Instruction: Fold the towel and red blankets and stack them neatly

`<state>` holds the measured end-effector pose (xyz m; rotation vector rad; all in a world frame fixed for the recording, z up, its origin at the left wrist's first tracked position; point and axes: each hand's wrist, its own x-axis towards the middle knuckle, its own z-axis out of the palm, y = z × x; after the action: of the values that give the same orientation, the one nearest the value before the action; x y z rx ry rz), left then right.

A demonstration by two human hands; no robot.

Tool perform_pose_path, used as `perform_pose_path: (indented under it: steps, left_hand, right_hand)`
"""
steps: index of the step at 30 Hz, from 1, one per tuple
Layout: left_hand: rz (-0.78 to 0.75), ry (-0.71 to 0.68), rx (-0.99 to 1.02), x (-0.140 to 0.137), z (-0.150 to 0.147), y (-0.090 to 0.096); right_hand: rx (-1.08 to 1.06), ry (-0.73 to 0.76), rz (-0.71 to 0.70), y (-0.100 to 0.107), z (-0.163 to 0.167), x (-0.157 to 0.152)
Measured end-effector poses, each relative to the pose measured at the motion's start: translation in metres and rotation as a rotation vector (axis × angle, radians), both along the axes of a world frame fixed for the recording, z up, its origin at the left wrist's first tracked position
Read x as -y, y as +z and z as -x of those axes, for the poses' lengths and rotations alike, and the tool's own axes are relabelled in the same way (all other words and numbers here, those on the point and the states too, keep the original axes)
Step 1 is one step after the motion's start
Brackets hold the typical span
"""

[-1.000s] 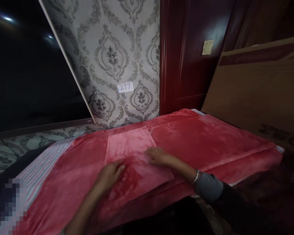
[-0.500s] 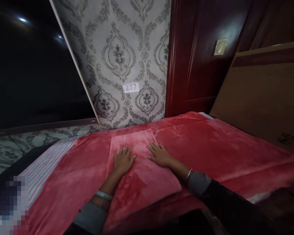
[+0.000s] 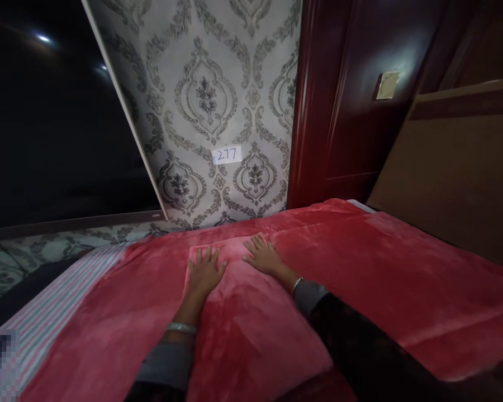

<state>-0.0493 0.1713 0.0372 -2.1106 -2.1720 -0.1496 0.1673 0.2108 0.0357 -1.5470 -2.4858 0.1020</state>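
A folded pinkish-red plush cloth (image 3: 251, 312) lies on a larger red plush blanket (image 3: 339, 268). Flat on the cloth's far left part rests my left hand (image 3: 205, 272), palm down with fingers spread. My right hand (image 3: 263, 255) lies on its far right part, also open, fingers pointing up and left. Neither hand grips anything. The near end of the cloth runs toward me between my forearms, and part of its right edge is hidden by my right sleeve.
Striped fabric (image 3: 71, 296) shows at the left beyond the blanket. A dark screen (image 3: 58, 123) hangs at the left. Patterned wallpaper bears a paper label (image 3: 227, 155) reading 277. A dark red door panel (image 3: 352, 111) and a large cardboard piece (image 3: 452, 162) stand at the right.
Both hands have slid a little farther toward the cloth's far edge, staying flat. The view has shifted slightly, and the wrinkles in the cloth look different.
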Motion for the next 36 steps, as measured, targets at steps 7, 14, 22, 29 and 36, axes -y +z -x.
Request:
perform_pose_path:
  steps: [7,14,22,29,36]
  left_hand:
    - [-0.02,-0.028,-0.018,0.001,0.003,-0.003]
    - [-0.001,-0.04,0.014,0.003,0.001,0.002]
    - [0.013,-0.038,0.019,0.001,0.0,0.003]
    - [0.107,-0.02,0.033,-0.002,0.0,0.012]
    - [0.23,-0.086,0.084,0.013,-0.016,0.047]
  right_hand:
    - [-0.035,-0.121,0.062,-0.016,-0.008,-0.005]
    - [-0.015,-0.153,0.19,0.004,-0.035,0.006]
    - [0.007,0.07,0.13,0.006,-0.055,0.076]
    - [-0.041,0.131,0.164,-0.019,-0.077,0.108]
    - [-0.296,0.085,0.169,-0.019,-0.128,0.126]
